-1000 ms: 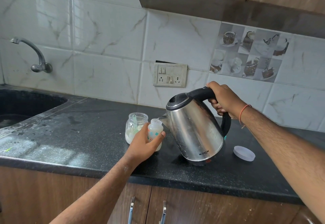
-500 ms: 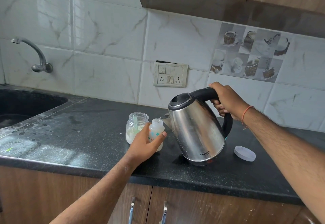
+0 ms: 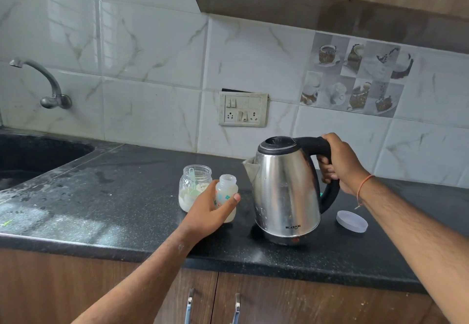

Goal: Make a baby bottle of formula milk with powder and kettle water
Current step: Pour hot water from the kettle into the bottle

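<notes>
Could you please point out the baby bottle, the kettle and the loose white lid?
baby bottle (image 3: 227,181): head view, its open neck.
kettle (image 3: 285,191): head view, its steel body.
white lid (image 3: 352,221): head view, its flat top.

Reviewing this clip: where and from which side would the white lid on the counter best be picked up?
Pinch the white lid across its rim from above. It lies flat and low on the counter, right of the kettle, so no side offers height to wrap.

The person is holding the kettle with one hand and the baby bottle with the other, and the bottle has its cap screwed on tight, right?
Not quite. The right hand grips the kettle and the left hand holds the baby bottle, but the head view shows the bottle's mouth open, with no cap on it.
</notes>
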The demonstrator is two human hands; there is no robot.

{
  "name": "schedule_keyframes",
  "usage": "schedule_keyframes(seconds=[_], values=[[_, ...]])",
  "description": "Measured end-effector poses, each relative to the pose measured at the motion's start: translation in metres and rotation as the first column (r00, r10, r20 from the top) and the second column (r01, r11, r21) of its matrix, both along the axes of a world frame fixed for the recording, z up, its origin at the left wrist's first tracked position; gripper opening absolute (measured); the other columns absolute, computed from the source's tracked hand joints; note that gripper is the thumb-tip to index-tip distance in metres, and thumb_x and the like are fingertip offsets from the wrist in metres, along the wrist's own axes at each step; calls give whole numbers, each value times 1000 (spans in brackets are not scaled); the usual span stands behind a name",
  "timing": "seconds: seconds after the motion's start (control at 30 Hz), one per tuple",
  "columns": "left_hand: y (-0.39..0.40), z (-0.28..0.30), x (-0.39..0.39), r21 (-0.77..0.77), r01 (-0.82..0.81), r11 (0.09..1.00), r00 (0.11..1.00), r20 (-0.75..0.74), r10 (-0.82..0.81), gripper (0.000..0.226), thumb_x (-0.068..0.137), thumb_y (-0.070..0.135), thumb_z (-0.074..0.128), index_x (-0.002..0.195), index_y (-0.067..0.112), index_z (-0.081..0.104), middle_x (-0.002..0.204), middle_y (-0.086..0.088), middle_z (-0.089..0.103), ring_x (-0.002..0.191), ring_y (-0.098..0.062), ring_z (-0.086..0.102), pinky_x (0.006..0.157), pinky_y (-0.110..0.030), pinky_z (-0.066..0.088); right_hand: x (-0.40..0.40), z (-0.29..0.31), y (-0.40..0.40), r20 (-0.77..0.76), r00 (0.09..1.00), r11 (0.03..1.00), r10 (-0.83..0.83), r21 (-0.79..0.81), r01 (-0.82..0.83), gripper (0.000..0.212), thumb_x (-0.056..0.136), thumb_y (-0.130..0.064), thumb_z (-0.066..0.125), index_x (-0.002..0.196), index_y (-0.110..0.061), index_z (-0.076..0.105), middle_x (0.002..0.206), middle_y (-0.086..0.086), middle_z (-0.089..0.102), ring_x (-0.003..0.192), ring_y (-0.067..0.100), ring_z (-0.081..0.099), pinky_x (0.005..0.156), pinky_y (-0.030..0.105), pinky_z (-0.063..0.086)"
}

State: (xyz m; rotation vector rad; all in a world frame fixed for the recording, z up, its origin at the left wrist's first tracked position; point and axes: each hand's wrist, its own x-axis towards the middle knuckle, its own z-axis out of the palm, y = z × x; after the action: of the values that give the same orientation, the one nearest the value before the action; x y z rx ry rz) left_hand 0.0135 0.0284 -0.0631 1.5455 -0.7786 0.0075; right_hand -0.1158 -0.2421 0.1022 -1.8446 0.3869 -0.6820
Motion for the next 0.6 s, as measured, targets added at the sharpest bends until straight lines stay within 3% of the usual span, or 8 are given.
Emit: schedule_keyframes(seconds=[0.6], values=[[-1,0,-3,43,-28,999,999,-16,29,40,96,58,74,120,28,64,108,5,77,100,-9,75,85,-26,59,22,-58,-12,168,970,958,-176,256,130,50,95,-45,38,53,-18,38,48,4,28,45,20,20,49,30,21]])
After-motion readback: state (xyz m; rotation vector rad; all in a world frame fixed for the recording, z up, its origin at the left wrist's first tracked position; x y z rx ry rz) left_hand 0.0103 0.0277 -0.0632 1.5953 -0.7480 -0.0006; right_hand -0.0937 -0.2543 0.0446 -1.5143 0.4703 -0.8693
